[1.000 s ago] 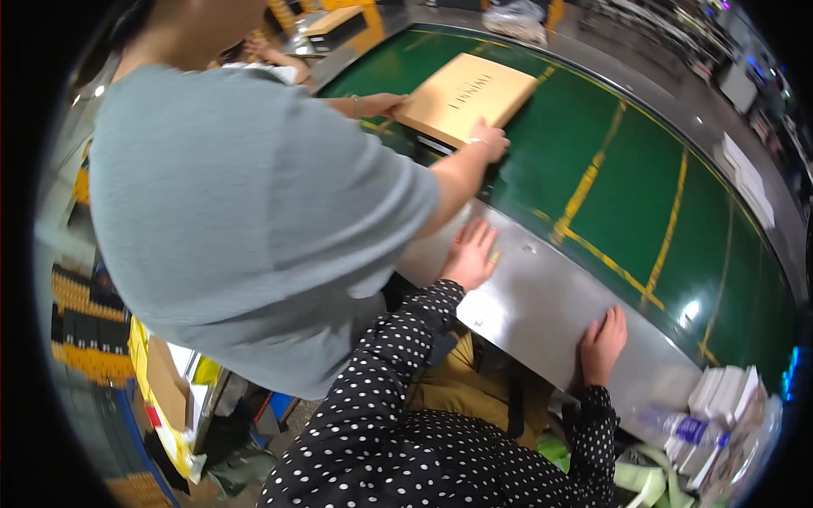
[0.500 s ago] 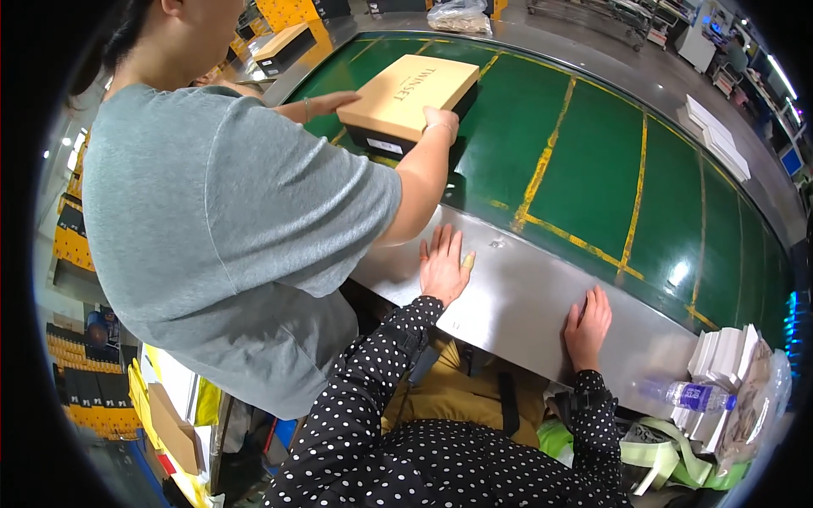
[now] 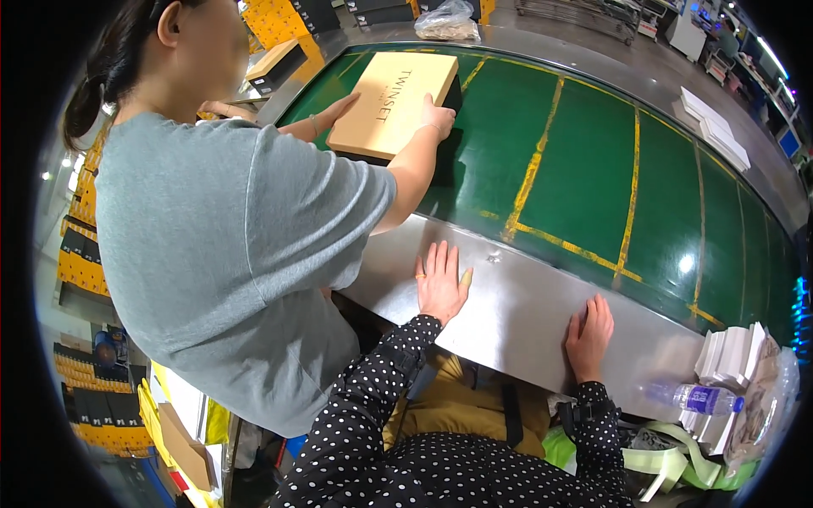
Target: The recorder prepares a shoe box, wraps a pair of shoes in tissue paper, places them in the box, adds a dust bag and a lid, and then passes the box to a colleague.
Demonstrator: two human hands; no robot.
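My left hand (image 3: 441, 284) lies flat on the bare metal edge (image 3: 508, 313) of the table, fingers stretched forward, holding nothing. Further right, my right hand (image 3: 589, 339) rests on the same metal, its fingers together and slightly bent, with nothing visible in it. Beyond the metal runs a green conveyor belt (image 3: 584, 169) marked with worn yellow lines. At its far left, a co-worker in a grey T-shirt (image 3: 186, 220) holds a tan-lidded cardboard box (image 3: 385, 102) with both hands, tilted with its lid toward the co-worker.
A plastic bottle (image 3: 699, 398) lies beside stacked white paper pieces (image 3: 730, 360) and clear plastic wrap at the right. White sheets (image 3: 714, 127) lie on the far metal rim. A clear bag (image 3: 447, 21) sits at the back. Boxes (image 3: 93, 406) are stacked at the left.
The co-worker's box has shifted a little left and tipped, so less of its dark side shows. Both my hands stay on the metal edge; the view has shifted slightly.
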